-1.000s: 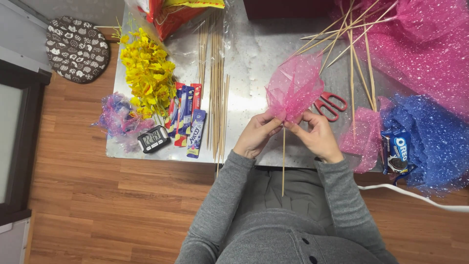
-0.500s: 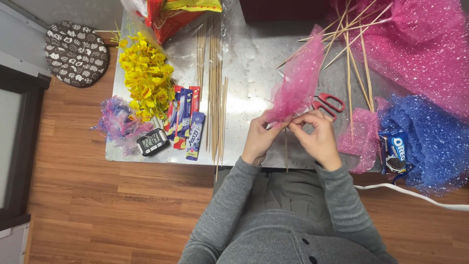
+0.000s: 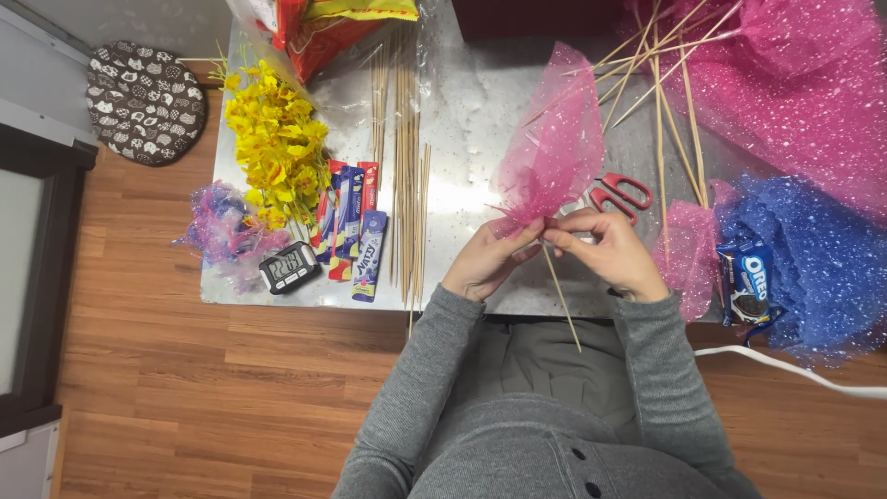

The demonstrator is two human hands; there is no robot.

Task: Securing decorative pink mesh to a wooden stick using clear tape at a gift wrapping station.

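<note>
Pink mesh (image 3: 554, 152) on skewer (image 3: 561, 296) — pinched between left hand (image 3: 485, 263) and right hand (image 3: 605, 251).

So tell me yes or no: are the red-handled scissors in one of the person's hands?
No, the scissors lie on the table beyond the right hand.

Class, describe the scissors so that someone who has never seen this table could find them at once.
Start at the grey table and find the right hand. Just beyond its fingers lie the scissors, beside the pink mesh on a stick. Their red loop handles set them apart from the wooden sticks and netting around them.
</note>
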